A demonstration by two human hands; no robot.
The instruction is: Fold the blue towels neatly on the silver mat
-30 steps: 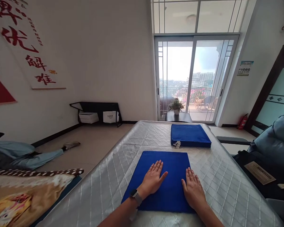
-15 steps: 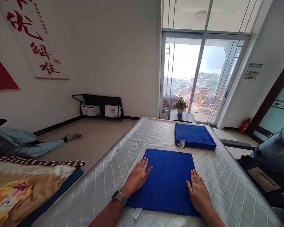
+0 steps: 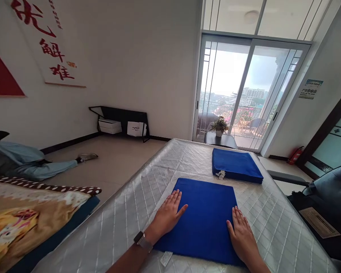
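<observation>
A folded blue cloth (image 3: 203, 220) lies flat on the silvery quilted table cover (image 3: 125, 220), a white label (image 3: 166, 258) sticking out at its near edge. My left hand (image 3: 169, 213) rests open along the cloth's left edge, fingers stretched forward and a watch on the wrist. On the right edge lies my right hand (image 3: 242, 233), also open and flat, thumb over the cloth. Neither hand grips anything. Beyond, toward the back right, sits a neat stack of folded blue cloths (image 3: 237, 165) with white labels at its near left corner.
To the left a person's leg (image 3: 57, 167) shows behind a bed or couch with a tan blanket (image 3: 53, 212). Behind the table stands a black chair (image 3: 220, 140) bearing a potted plant (image 3: 219, 127). A dark seat with a cardboard-coloured label (image 3: 319, 222) is at the right.
The camera view has shifted slightly, so the scene sits a little differently. Both hands stay flat on the cloth's side edges, and the cloth and stack look unchanged.
</observation>
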